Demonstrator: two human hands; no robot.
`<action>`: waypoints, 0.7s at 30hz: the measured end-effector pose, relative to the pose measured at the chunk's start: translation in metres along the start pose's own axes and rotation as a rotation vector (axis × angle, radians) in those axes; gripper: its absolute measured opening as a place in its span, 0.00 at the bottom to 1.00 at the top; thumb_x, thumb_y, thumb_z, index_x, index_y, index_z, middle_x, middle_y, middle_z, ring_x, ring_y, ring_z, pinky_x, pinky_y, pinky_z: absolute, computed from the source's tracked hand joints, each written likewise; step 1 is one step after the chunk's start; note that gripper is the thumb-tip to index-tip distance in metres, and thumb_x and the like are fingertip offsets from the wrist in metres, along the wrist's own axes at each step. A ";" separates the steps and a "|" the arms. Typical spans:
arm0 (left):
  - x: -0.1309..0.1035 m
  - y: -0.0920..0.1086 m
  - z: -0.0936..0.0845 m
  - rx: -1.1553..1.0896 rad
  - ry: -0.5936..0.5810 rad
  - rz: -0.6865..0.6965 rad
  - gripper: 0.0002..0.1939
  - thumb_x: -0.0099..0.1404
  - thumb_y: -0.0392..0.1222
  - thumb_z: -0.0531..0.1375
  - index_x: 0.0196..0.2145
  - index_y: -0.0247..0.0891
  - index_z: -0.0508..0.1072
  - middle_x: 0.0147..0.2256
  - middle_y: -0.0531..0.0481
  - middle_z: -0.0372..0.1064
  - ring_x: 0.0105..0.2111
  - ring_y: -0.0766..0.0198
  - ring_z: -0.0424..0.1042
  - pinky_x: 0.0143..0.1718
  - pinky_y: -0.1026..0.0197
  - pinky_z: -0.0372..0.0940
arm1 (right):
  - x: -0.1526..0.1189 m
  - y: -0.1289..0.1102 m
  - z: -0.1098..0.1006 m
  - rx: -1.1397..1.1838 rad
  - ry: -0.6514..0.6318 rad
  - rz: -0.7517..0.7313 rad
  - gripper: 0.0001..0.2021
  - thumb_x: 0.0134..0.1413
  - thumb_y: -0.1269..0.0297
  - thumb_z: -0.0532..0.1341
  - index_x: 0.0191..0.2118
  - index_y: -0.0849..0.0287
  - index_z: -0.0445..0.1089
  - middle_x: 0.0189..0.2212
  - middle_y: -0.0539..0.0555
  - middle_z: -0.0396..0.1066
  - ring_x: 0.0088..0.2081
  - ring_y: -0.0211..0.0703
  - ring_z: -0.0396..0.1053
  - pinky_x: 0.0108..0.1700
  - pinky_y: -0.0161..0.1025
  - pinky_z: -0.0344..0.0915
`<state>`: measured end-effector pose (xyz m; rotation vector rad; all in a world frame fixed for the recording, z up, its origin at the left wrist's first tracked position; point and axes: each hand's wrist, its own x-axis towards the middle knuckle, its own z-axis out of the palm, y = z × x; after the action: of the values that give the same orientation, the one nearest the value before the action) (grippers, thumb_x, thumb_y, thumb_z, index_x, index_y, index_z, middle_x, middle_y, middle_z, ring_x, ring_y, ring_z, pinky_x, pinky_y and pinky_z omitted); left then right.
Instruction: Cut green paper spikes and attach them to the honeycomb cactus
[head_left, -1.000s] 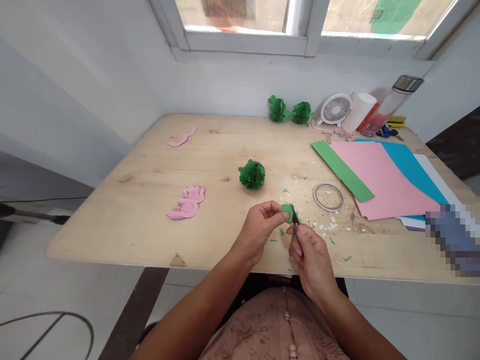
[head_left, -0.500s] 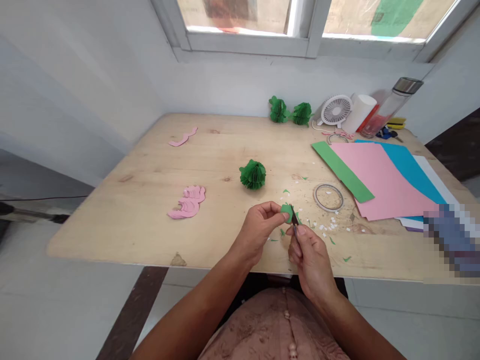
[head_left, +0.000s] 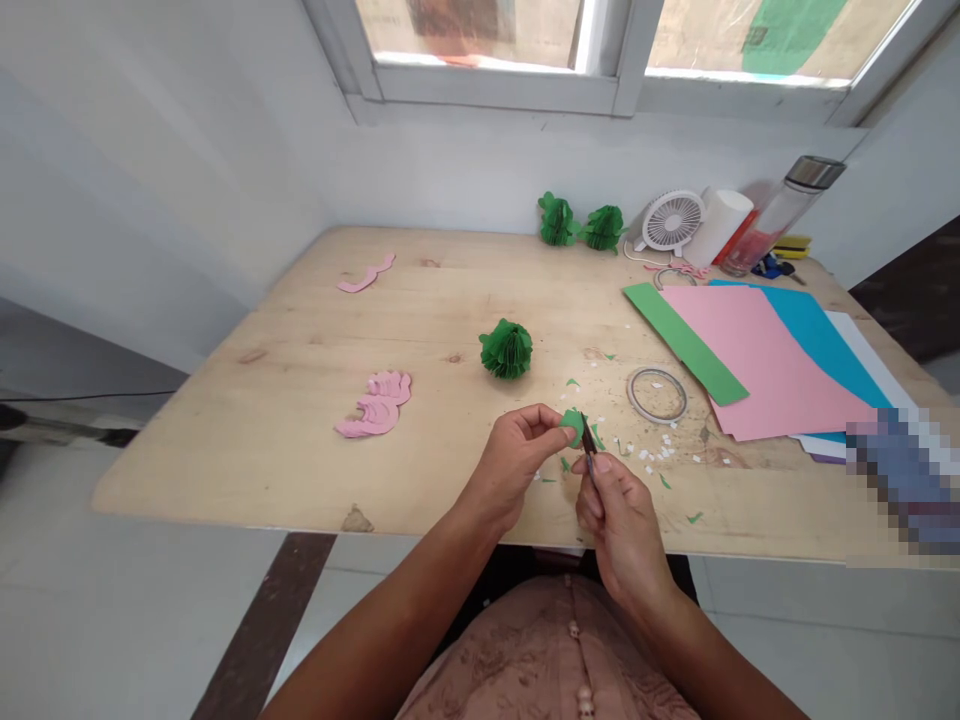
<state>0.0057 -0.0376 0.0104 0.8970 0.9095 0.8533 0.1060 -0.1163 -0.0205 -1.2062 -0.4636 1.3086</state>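
Observation:
Between its thumb and fingers my left hand (head_left: pixel 517 455) pinches a small piece of green paper (head_left: pixel 571 427). My right hand (head_left: pixel 619 510) is closed round a pair of scissors (head_left: pixel 589 436), whose dark blades lie at the right edge of that paper. Green and white paper scraps (head_left: pixel 660 452) are scattered on the wood around and beyond the hands. A folded green paper ball (head_left: pixel 506 349) stands a short way past my left hand. Most of the scissors' handles are hidden by my right fingers.
Pink scalloped strips (head_left: pixel 379 405) lie at left. A roll of tape (head_left: pixel 657 396) is right of the scraps, by coloured paper sheets (head_left: pixel 772 360). Along the wall stand two more green paper balls (head_left: pixel 556 220), a small fan (head_left: pixel 673 220) and a tilted bottle (head_left: pixel 784 215).
The green paper has turned slightly in my left fingers and the scissor blades have shifted a little at its edge. Everything else on the table is where it was.

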 end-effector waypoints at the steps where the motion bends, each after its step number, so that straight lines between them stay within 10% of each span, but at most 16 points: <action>1: 0.000 0.000 0.000 -0.001 -0.002 0.002 0.08 0.50 0.39 0.64 0.22 0.36 0.68 0.24 0.53 0.69 0.28 0.66 0.66 0.38 0.62 0.57 | 0.000 0.000 0.000 0.001 0.001 -0.003 0.17 0.54 0.48 0.60 0.31 0.59 0.68 0.14 0.40 0.46 0.17 0.30 0.39 0.17 0.30 0.37; 21: -0.003 0.010 -0.009 0.153 -0.077 -0.048 0.09 0.46 0.39 0.66 0.23 0.35 0.70 0.20 0.56 0.65 0.22 0.71 0.61 0.26 0.66 0.54 | 0.012 -0.023 -0.018 -0.121 -0.063 -0.014 0.16 0.54 0.50 0.60 0.32 0.60 0.69 0.16 0.41 0.47 0.17 0.29 0.40 0.18 0.32 0.35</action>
<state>-0.0062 -0.0342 0.0176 1.0297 0.9346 0.7099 0.1350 -0.1084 -0.0117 -1.2619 -0.6026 1.3252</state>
